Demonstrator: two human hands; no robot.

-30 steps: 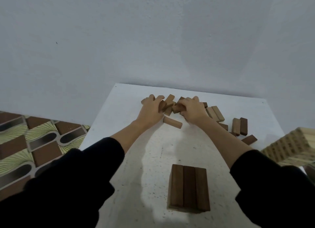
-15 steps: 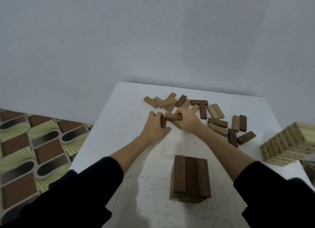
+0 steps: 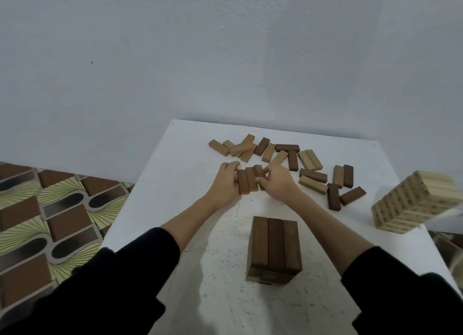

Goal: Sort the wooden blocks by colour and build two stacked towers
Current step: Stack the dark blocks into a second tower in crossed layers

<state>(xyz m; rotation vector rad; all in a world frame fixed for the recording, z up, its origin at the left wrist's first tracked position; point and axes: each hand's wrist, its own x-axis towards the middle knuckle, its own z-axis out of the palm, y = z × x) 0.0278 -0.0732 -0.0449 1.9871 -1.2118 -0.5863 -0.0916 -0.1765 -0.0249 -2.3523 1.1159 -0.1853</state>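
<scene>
- Table (image 3: 155, 209) was white and speckled, and it held all our wood.
- Light tower (image 3: 411, 204) stood at the right edge of the table and looked tall already.
- Brown tower (image 3: 274, 252) stood near us in the middle, with three dark blocks flat on top.
- Loose blocks (image 3: 313, 176) lay scattered at the far side, dark and tan mixed, some touching.
- Our left hand (image 3: 224, 184) and right hand (image 3: 278, 184) squeezed a row of three brown blocks (image 3: 246, 181) between them, fingers curled on the outer sides, between the pile and the brown tower.
- We thought these blocks were light, hard and smooth, so they would not bend or break.
- We thought the middle one could slip out, so we had to press the two long outer sides evenly and keep the row level.
</scene>
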